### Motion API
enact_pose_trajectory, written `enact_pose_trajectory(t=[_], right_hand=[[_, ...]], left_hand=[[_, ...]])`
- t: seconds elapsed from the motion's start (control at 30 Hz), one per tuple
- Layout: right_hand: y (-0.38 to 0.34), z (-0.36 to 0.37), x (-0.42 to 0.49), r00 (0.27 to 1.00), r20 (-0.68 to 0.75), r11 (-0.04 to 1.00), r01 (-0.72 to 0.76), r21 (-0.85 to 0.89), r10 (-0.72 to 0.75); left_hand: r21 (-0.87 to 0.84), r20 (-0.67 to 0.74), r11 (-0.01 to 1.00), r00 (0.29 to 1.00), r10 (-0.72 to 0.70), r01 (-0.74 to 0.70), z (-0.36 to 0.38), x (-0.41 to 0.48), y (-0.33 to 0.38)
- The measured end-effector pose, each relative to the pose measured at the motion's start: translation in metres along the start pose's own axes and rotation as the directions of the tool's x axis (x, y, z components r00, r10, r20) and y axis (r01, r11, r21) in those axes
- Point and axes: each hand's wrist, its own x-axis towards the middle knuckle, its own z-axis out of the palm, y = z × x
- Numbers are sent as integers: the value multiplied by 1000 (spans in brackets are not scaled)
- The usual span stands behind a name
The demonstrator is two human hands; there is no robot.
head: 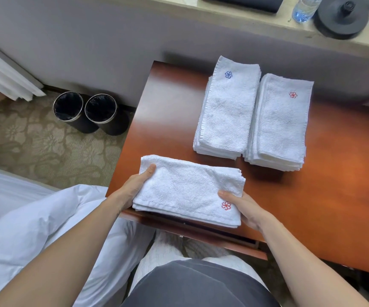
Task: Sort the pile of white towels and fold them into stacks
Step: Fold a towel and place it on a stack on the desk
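A folded white towel with a red flower logo lies at the near left corner of the wooden table. My left hand grips its left end, thumb on top. My right hand holds its right end beside the logo, thumb on top. Two stacks of folded white towels stand side by side further back: the left stack shows a blue flower logo, the right stack a red one.
Two black round bins stand on the patterned carpet left of the table. White bedding lies at the near left. On the ledge behind sit a water bottle and a black round lid.
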Motion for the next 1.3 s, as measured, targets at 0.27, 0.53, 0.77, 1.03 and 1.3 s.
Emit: enact_pose_trajectory(t=[0.27, 0.53, 0.77, 1.03, 1.3], right_hand=[[4, -1, 8, 992, -125, 999, -14, -44, 8], [7, 8, 10, 951, -304, 972, -13, -236, -61], [11, 10, 6, 906, -369, 910, 37, -413, -205], [12, 25, 2, 912, -330, 928, 122, -351, -245], [6, 38, 16, 897, -336, 870, 96, -484, -286]], left_hand=[[68, -94, 995, 993, 73, -67, 7, -6, 2], [246, -310, 968, 943, 119, -41, 19, -6, 9], [565, -338, 825, 908, 246, -13, 16, -1, 18], [939, 332, -45, 863, 381, -342, 59, -2, 63], [955, 255, 44, 891, 375, -292, 29, 12, 52]])
